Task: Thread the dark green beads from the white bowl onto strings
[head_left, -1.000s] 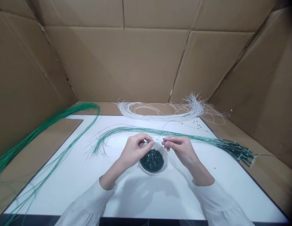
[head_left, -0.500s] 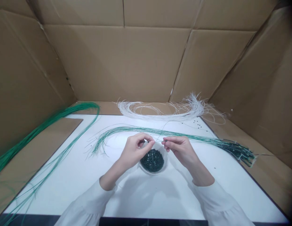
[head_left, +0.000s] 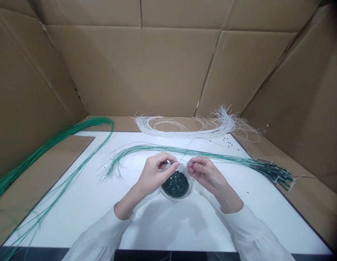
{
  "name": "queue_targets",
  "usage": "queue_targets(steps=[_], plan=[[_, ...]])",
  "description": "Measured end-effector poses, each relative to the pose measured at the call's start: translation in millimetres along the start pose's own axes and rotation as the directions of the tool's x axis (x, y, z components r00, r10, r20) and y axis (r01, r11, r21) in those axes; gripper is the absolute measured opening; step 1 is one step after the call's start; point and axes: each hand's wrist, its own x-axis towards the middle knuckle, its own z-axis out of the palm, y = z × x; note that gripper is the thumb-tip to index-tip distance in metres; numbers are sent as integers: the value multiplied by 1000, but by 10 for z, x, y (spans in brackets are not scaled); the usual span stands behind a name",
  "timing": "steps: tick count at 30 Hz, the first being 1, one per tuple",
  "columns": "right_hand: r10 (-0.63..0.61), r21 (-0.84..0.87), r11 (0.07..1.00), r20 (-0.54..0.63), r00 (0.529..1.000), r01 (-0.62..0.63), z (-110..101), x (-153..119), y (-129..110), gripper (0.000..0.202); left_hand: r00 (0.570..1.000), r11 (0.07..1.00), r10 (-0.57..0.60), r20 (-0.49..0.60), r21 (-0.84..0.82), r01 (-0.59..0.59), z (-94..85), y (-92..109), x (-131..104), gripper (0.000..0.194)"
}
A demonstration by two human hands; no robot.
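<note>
Above a white bowl (head_left: 192, 185) heaped with small dark green beads (head_left: 175, 185), both hands are raised close together. My left hand (head_left: 154, 174) is closed in a pinch on a thin thread (head_left: 184, 163); a short row of dark beads shows between its thumb and fingers. To the right, my right hand (head_left: 209, 175) pinches the same thread, with a dark speck like a bead at its fingertips. The thread spans the small gap between the hands, and a fine loose strand loops up behind them. The palm-side fingers are partly hidden.
Behind the hands lies a bundle of green strands (head_left: 168, 148), its beaded dark end (head_left: 277, 174) at right. White strands (head_left: 181, 135) coil at the back. More green strands (head_left: 73, 128) hang at left. Loose beads (head_left: 228, 142) dot the white board (head_left: 84, 214); cardboard walls (head_left: 130, 69) surround it.
My right hand has turned slightly, its fingers more curled around the thread. My left hand keeps its pinch in nearly the same place. The view has shifted very slightly.
</note>
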Motion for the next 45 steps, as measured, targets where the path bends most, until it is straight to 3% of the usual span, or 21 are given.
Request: queue_targets(steps=[16,24,31,45], plan=[[-17,-86,996,-40,999,14,10,-1,-3,20,999,999,32,10,36,-33,-1,-21,-5,17],[-264,-366,897,4,964,247,-66,1,20,8,994,986,105,5,127,-105,7,-24,-10,13],[-247,-449,858,65,967,249,-52,-25,15,11,987,973,156,44,163,-161,49,-49,-22,14],[-260,-474,840,75,963,263,-21,-36,12,11,982,964,187,37,184,-190,86,-92,-25,12]])
